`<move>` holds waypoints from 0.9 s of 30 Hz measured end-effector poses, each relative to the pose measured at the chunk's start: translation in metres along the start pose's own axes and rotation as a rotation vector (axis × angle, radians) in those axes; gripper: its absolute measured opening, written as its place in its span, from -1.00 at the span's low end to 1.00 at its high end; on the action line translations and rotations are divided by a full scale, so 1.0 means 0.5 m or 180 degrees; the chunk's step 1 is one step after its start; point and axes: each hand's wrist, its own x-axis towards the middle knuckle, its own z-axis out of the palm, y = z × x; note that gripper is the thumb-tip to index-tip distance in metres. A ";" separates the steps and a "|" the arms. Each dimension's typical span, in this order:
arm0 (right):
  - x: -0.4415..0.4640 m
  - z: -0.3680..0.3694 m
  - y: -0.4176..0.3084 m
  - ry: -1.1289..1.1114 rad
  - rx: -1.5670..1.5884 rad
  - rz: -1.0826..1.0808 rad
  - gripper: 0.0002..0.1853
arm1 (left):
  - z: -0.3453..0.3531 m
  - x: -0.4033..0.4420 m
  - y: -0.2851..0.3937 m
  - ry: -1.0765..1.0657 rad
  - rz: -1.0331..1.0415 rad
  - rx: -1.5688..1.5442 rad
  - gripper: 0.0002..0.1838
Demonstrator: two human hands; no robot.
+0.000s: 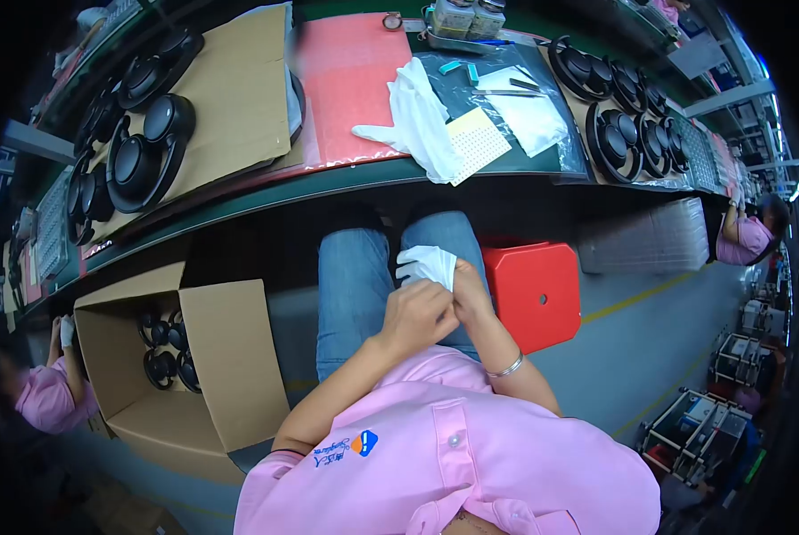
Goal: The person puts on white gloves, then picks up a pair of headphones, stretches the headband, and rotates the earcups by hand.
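A white glove (428, 264) is bunched between my hands, above my lap, its fingers pointing left. My left hand (415, 315) is bare and closed, its fingertips pinching the lower edge of the glove near the cuff. At the cuff's other side, my right hand (472, 290) has curled fingers against the fabric, with a bracelet (508, 366) on the wrist. Whether any right fingertips are inside the glove is hidden. Another white glove (414, 116) lies over the front edge of the workbench (328, 182).
Black headphones (150, 152) rest on cardboard at left, and more headphones (615, 143) at right. Tweezers (506, 93) and a dotted sticker sheet (478, 145) lie between. Below are an open carton (239, 357) with headphones inside and a red stool (537, 299). Co-workers sit on both sides.
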 end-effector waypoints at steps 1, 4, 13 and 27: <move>-0.018 0.006 -0.025 -0.0117 0.0174 0.0032 -0.68 | 0.005 0.001 0.008 -0.0054 0.0126 -0.0014 -0.86; -0.025 0.004 -0.052 -0.0379 0.0490 0.0075 -0.66 | 0.020 0.014 0.016 -0.0118 0.0390 -0.0034 -0.86; 0.050 -0.035 0.034 -0.0388 0.0795 0.0318 -0.66 | 0.061 0.020 -0.041 -0.0199 -0.1016 -0.0190 -0.78; 0.111 0.030 0.049 -0.0004 0.1018 0.0217 -0.51 | 0.033 0.021 -0.075 -0.0196 -0.1198 -0.0262 -0.76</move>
